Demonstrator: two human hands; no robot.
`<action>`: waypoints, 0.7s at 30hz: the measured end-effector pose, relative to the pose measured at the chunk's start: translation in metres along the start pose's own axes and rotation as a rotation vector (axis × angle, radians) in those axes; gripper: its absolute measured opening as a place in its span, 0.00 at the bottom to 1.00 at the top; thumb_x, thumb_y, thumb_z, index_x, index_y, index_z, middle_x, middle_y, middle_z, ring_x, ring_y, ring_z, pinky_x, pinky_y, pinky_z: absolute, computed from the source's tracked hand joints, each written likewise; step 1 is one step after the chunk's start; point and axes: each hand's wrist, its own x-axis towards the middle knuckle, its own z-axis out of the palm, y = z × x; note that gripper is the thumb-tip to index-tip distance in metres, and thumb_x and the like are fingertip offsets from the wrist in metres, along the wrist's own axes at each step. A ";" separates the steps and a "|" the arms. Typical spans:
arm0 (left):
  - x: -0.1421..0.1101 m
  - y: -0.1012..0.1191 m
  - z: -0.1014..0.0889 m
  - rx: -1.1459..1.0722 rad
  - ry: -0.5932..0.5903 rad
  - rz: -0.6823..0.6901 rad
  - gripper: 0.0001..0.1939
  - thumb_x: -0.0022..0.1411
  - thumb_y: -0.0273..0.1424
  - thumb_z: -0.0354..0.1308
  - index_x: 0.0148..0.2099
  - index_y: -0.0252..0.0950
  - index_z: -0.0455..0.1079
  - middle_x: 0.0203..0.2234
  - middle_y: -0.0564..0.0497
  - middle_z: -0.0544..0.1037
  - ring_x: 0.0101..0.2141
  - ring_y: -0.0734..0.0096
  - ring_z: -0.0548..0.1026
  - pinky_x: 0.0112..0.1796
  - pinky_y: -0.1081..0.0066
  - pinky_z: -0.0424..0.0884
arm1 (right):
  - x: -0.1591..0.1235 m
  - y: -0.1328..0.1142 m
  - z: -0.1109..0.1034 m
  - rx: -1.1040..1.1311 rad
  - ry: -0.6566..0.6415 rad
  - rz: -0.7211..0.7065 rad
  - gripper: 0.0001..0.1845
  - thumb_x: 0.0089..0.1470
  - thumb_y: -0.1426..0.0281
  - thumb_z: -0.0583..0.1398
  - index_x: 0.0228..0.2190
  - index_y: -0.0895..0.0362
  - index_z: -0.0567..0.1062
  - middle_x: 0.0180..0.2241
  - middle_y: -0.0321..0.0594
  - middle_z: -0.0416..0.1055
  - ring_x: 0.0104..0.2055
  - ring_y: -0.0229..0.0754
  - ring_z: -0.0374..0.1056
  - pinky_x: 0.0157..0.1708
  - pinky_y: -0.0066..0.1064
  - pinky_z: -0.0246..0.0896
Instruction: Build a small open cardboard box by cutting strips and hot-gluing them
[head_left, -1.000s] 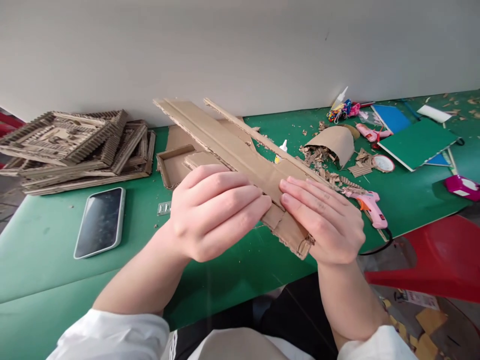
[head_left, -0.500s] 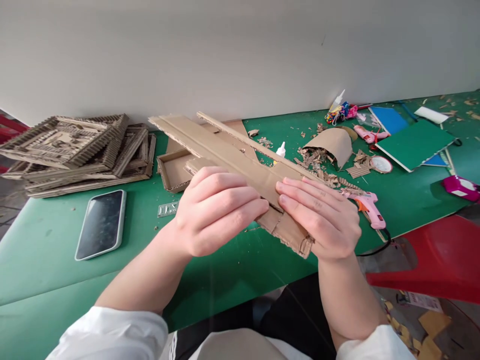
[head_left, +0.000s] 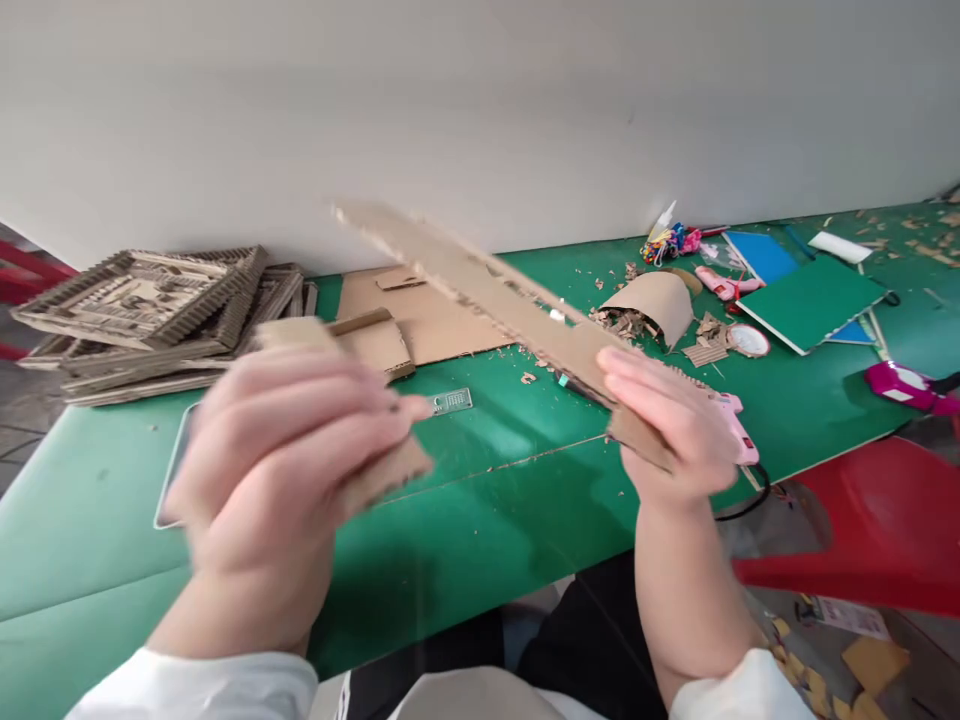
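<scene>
My right hand point(head_left: 675, 420) grips the near end of a long cardboard strip point(head_left: 495, 300), which slants up and away to the left above the table. In my left hand point(head_left: 289, 430), blurred by motion, is a shorter cardboard piece point(head_left: 394, 468); its ends stick out past the closed fingers. The two pieces are apart. Behind the strip lie a flat cardboard sheet point(head_left: 450, 335) and a small cardboard tray point(head_left: 379, 345). A metal stencil plate point(head_left: 452, 401) rests on the green table between my hands. A phone point(head_left: 174, 475) is mostly hidden behind my left hand.
Stacked corrugated cardboard frames point(head_left: 150, 300) stand at the left. Toward the right are a curved cardboard piece point(head_left: 656, 305) with scraps, a pink glue gun point(head_left: 739, 430), a green board point(head_left: 814, 300) and a magenta tape measure point(head_left: 900, 385). A red chair point(head_left: 877, 520) stands beside the table.
The cardboard has come apart into two pieces. My left hand has moved left and toward me with the shorter piece, while my right hand keeps the long strip.
</scene>
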 end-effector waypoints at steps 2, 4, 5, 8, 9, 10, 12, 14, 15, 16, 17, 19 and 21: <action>0.009 -0.009 0.008 -0.066 0.346 0.026 0.14 0.56 0.23 0.63 0.42 0.45 0.70 0.34 0.54 0.74 0.35 0.68 0.75 0.35 0.62 0.74 | -0.002 -0.001 0.009 0.045 -0.038 0.000 0.20 0.56 0.76 0.58 0.49 0.48 0.72 0.44 0.36 0.78 0.45 0.42 0.75 0.46 0.38 0.73; 0.018 -0.019 0.020 -0.317 0.358 -0.176 0.13 0.59 0.26 0.61 0.46 0.45 0.67 0.28 0.58 0.74 0.28 0.75 0.76 0.27 0.71 0.73 | -0.004 0.000 0.017 0.036 -0.078 0.020 0.21 0.54 0.79 0.58 0.48 0.50 0.73 0.45 0.38 0.77 0.47 0.42 0.74 0.49 0.39 0.72; 0.021 -0.023 0.025 -0.434 0.286 -0.295 0.11 0.61 0.29 0.60 0.46 0.45 0.66 0.26 0.58 0.73 0.25 0.77 0.74 0.26 0.73 0.72 | -0.005 0.002 0.020 0.025 -0.105 0.027 0.21 0.54 0.79 0.58 0.48 0.50 0.73 0.45 0.39 0.77 0.48 0.42 0.73 0.50 0.40 0.71; 0.028 -0.031 0.034 -0.728 0.183 -0.572 0.12 0.66 0.40 0.52 0.49 0.42 0.64 0.25 0.57 0.72 0.18 0.81 0.69 0.21 0.76 0.68 | -0.010 0.009 0.025 -0.010 -0.210 0.034 0.24 0.55 0.82 0.53 0.51 0.52 0.71 0.48 0.40 0.75 0.52 0.42 0.71 0.53 0.41 0.68; 0.029 -0.031 0.034 -0.799 0.173 -0.626 0.14 0.67 0.43 0.50 0.49 0.41 0.63 0.25 0.57 0.72 0.16 0.82 0.67 0.18 0.76 0.66 | -0.012 0.011 0.026 -0.026 -0.243 0.034 0.26 0.55 0.83 0.50 0.51 0.52 0.71 0.49 0.40 0.74 0.53 0.41 0.70 0.54 0.41 0.68; 0.030 -0.031 0.034 -0.857 0.168 -0.663 0.16 0.66 0.45 0.49 0.49 0.40 0.63 0.26 0.56 0.72 0.15 0.82 0.66 0.16 0.76 0.64 | -0.014 0.012 0.028 -0.044 -0.270 0.031 0.27 0.55 0.84 0.49 0.52 0.52 0.71 0.49 0.40 0.74 0.54 0.41 0.69 0.55 0.41 0.67; 0.031 -0.030 0.032 -0.923 0.167 -0.719 0.17 0.65 0.46 0.50 0.47 0.39 0.63 0.27 0.56 0.72 0.13 0.83 0.65 0.13 0.76 0.61 | -0.017 0.013 0.034 -0.075 -0.301 0.008 0.27 0.56 0.85 0.48 0.51 0.53 0.71 0.49 0.41 0.74 0.55 0.41 0.68 0.56 0.41 0.66; 0.031 -0.029 0.031 -0.952 0.176 -0.745 0.17 0.64 0.46 0.52 0.46 0.39 0.64 0.27 0.56 0.72 0.13 0.83 0.65 0.12 0.76 0.60 | -0.020 0.013 0.041 -0.102 -0.329 -0.021 0.24 0.56 0.83 0.50 0.50 0.53 0.73 0.48 0.41 0.75 0.55 0.42 0.67 0.56 0.42 0.65; 0.030 -0.029 0.032 -0.958 0.177 -0.756 0.17 0.64 0.46 0.52 0.46 0.38 0.65 0.27 0.56 0.71 0.13 0.83 0.65 0.11 0.76 0.60 | -0.022 0.014 0.046 -0.122 -0.350 -0.032 0.23 0.57 0.82 0.52 0.49 0.52 0.73 0.48 0.41 0.75 0.55 0.43 0.68 0.56 0.43 0.65; 0.030 -0.029 0.032 -0.959 0.180 -0.767 0.17 0.64 0.46 0.52 0.45 0.38 0.65 0.26 0.57 0.71 0.12 0.84 0.65 0.11 0.77 0.60 | -0.024 0.015 0.050 -0.152 -0.375 -0.035 0.22 0.57 0.81 0.53 0.48 0.52 0.74 0.47 0.41 0.76 0.54 0.44 0.68 0.56 0.44 0.64; 0.029 -0.029 0.033 -0.956 0.182 -0.778 0.17 0.64 0.46 0.52 0.45 0.38 0.66 0.25 0.57 0.70 0.12 0.84 0.64 0.11 0.77 0.60 | -0.026 0.017 0.055 -0.186 -0.396 -0.033 0.21 0.57 0.80 0.53 0.47 0.50 0.75 0.46 0.40 0.76 0.53 0.44 0.68 0.56 0.45 0.64; 0.028 -0.030 0.035 -0.949 0.183 -0.799 0.16 0.64 0.45 0.51 0.45 0.39 0.66 0.25 0.57 0.69 0.13 0.83 0.65 0.12 0.78 0.61 | -0.028 0.022 0.067 -0.243 -0.427 -0.021 0.20 0.58 0.79 0.54 0.46 0.49 0.75 0.45 0.38 0.76 0.52 0.44 0.68 0.55 0.45 0.63; 0.027 -0.030 0.037 -0.957 0.177 -0.817 0.15 0.64 0.44 0.51 0.45 0.39 0.66 0.25 0.57 0.69 0.14 0.83 0.65 0.12 0.78 0.62 | -0.030 0.028 0.080 -0.274 -0.495 -0.006 0.19 0.59 0.78 0.53 0.46 0.50 0.75 0.46 0.39 0.76 0.53 0.44 0.67 0.56 0.43 0.62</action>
